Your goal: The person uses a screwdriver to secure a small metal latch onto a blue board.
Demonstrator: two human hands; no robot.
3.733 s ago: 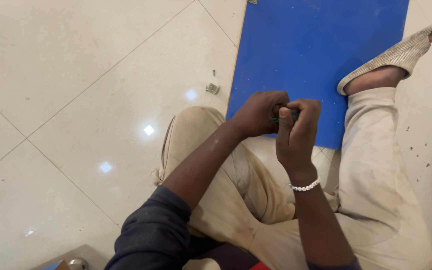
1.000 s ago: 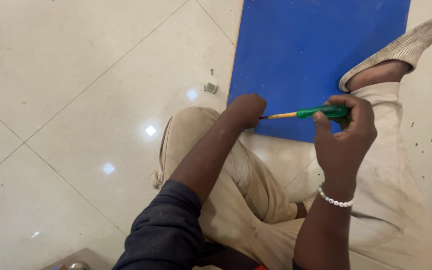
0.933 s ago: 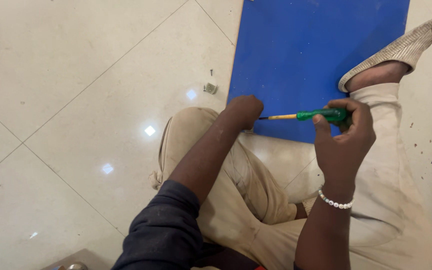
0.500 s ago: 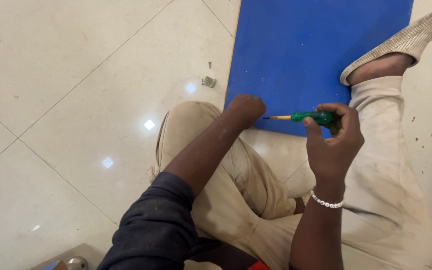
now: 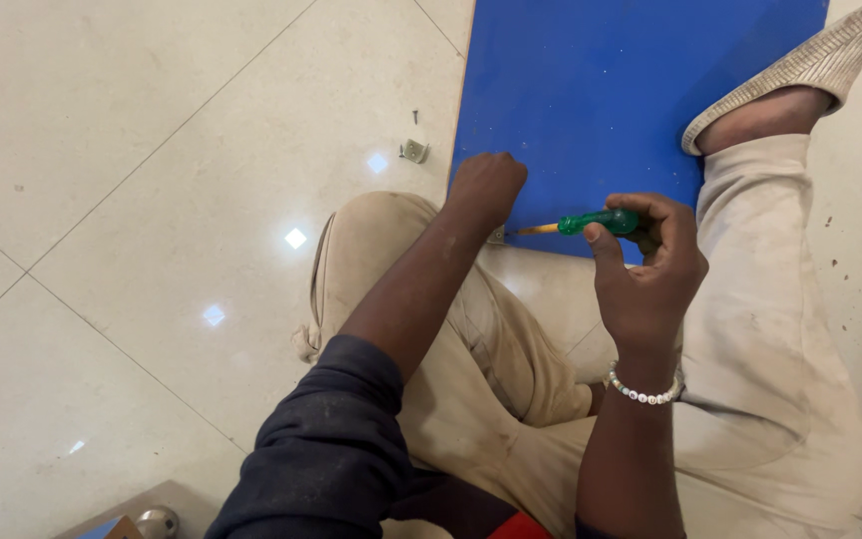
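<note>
A blue board (image 5: 591, 90) lies flat on the pale tiled floor in front of me. My right hand (image 5: 650, 265) grips a green-handled screwdriver (image 5: 591, 222), held almost level with its metal tip pointing left toward the board's near edge. My left hand (image 5: 486, 188) is curled into a fist at that near left corner, right beside the tip. What it pinches there is hidden, though a small metal piece shows under it. I sit with my beige-trousered legs bent. My sandalled foot (image 5: 800, 70) rests on the board's right side.
A small metal bracket (image 5: 413, 151) and a loose screw (image 5: 416, 117) lie on the tile just left of the board. A round metal knob (image 5: 157, 521) shows at the bottom left corner. Dark specks dot the floor at the right.
The two hands, first clasped together, came apart. My right hand with the screwdriver has since dropped lower and closer to the left fist, the tip nearing the board's corner.
</note>
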